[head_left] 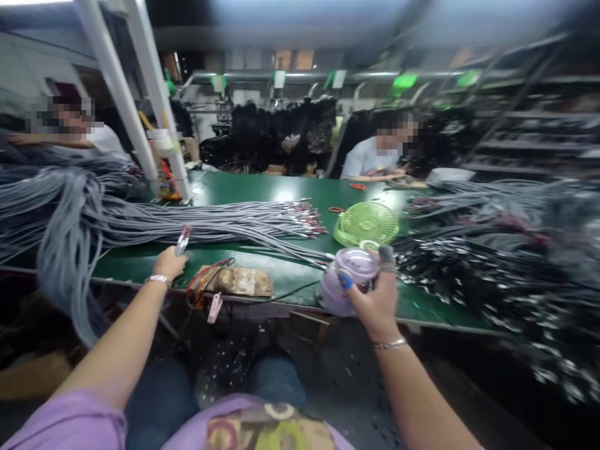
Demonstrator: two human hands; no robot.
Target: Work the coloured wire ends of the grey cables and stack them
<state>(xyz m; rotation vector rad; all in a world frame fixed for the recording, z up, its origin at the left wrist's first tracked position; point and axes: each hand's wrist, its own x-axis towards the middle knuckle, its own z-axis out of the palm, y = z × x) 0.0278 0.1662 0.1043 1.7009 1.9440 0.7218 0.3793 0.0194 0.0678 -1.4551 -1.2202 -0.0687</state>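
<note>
My right hand (379,294) is closed around a lilac lidded cup (349,275) near the front edge of the green table. A blue covering shows on the thumb, and a dark one on a finger. My left hand (171,264) is closed on a small silver-and-red clip-like tool (182,240), its tip pointing up and away from me. Just beyond the left hand lies a long bundle of grey cables (225,222), with reddish and silver ends toward the right. Some cable ends run up to the cup. Behind the cup is a round green fan (366,224).
A wooden block with wires (241,281) sits at the table edge, a pink clip (214,308) hanging beside it. Black cables (445,272) pile up on the right. White posts (157,100) rise at the left. Two people (375,153) (100,137) work across the table.
</note>
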